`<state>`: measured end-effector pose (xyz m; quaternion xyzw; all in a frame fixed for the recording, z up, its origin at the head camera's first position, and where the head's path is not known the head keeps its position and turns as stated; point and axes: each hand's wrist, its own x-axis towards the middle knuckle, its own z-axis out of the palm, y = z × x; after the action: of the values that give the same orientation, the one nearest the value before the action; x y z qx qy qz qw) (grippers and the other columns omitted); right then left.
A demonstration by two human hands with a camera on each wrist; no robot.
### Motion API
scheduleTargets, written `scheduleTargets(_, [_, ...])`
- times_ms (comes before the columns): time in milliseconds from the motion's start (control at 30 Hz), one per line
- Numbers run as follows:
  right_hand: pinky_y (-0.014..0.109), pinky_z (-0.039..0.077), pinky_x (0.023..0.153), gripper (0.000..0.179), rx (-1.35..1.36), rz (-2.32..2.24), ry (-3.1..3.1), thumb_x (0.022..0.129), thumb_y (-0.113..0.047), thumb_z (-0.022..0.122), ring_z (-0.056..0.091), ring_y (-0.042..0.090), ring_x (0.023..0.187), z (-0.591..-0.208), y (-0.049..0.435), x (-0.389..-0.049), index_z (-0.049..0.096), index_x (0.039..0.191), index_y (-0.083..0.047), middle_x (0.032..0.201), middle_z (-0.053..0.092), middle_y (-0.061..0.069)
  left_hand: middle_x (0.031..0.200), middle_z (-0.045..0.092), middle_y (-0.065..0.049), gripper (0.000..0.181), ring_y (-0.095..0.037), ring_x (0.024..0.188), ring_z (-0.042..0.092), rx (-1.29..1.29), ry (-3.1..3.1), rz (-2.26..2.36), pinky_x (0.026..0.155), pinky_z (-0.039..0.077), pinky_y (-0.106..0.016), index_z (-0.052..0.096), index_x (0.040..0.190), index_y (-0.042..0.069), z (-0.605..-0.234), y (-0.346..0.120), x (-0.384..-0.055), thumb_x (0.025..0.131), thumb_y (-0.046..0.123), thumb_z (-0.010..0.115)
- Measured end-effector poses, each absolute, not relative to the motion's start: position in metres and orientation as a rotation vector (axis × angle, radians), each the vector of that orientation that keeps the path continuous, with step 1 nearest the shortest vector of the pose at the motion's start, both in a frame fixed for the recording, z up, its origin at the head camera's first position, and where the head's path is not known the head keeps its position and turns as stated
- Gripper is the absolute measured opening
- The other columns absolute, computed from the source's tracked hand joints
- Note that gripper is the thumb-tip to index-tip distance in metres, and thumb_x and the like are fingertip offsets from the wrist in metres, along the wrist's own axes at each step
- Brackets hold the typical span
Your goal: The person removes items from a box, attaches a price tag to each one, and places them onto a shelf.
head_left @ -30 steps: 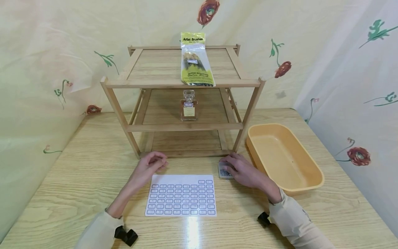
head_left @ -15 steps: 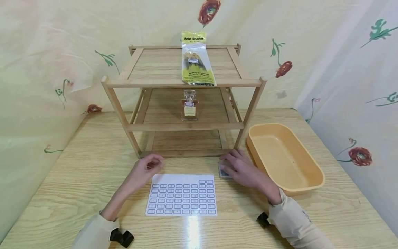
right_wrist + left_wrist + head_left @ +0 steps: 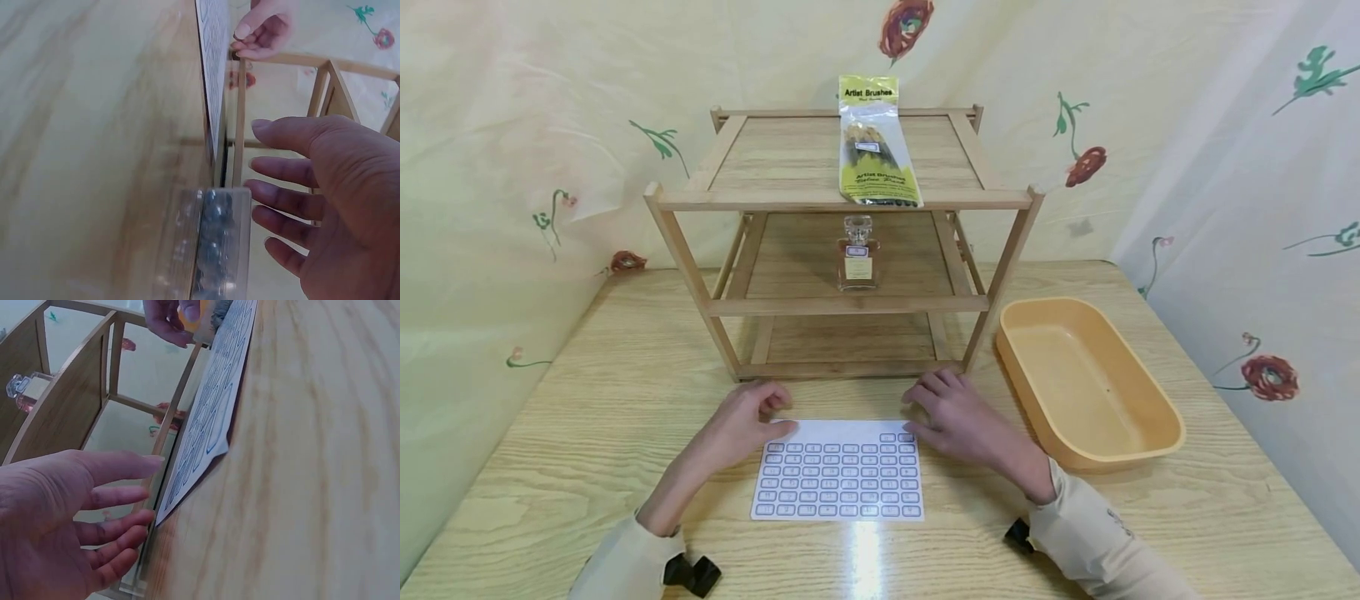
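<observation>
A white sheet of small blue-framed labels [image 3: 838, 431] lies on the table between my hands. At its far left corner is my left hand [image 3: 739, 425], thumb extended by the edge; the left wrist view shows these fingers loosely spread with nothing in them. My right hand [image 3: 964, 422] hovers by the far right corner. In the right wrist view a clear plastic box [image 3: 219, 244] with dark, rounded contents stands on the table beside the right hand's relaxed fingers [image 3: 284, 200], which do not grip it. From the head camera that box is hidden behind the hand.
A three-tier wooden rack [image 3: 850, 306] stands just behind the hands. On its top lies a pack of artist brushes [image 3: 877, 158]; a perfume bottle [image 3: 858, 262] is on the middle shelf. Right of the rack sits a yellow plastic tub [image 3: 1075, 450].
My right hand has come off the top of the clear box and shifted left towards the sheet. My left hand has drawn back slightly, its thumb moving out over the sheet's corner.
</observation>
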<state>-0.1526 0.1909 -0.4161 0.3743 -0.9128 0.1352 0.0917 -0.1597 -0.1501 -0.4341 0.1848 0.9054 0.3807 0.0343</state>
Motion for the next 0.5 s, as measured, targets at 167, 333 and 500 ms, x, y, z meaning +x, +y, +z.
scheduleTargets(167, [0.056, 0.046, 0.096, 0.029, 1.125, 0.324, -2.821, 0.093, -0.026, 0.078, 0.057, 0.035, 0.114, -0.416, 0.184, -0.151, 0.071, 0.113, -0.006, 0.113, 0.065, 0.008, 0.098, 0.061, -0.006, 0.023, -0.021, 0.09, 0.057, 0.532, 2.794, 1.101, 0.081, 0.05, -0.04, 0.069, 0.104, 0.004, -0.435, -0.154, -0.16, 0.088, 0.013, 0.084])
scheduleTargets(333, [0.054, 0.046, 0.093, 0.025, 1.127, 0.245, -2.842, 0.092, -0.024, 0.079, 0.056, 0.033, 0.11, -0.418, 0.18, -0.151, 0.072, 0.109, -0.007, 0.108, 0.064, 0.007, 0.095, 0.058, -0.005, 0.025, -0.02, 0.086, 0.053, 0.51, 2.796, 1.066, 0.078, 0.047, -0.038, 0.068, 0.103, 0.004, -0.435, -0.156, -0.16, 0.088, 0.014, 0.084])
scheduleTargets(500, [0.053, 0.046, 0.093, 0.025, 1.119, 0.196, -2.836, 0.091, -0.028, 0.079, 0.057, 0.032, 0.108, -0.419, 0.177, -0.152, 0.073, 0.104, -0.009, 0.106, 0.064, 0.006, 0.092, 0.057, -0.005, 0.022, -0.019, 0.083, 0.052, 0.517, 2.792, 1.072, 0.076, 0.046, -0.037, 0.066, 0.1, 0.004, -0.436, -0.157, -0.16, 0.088, 0.012, 0.083])
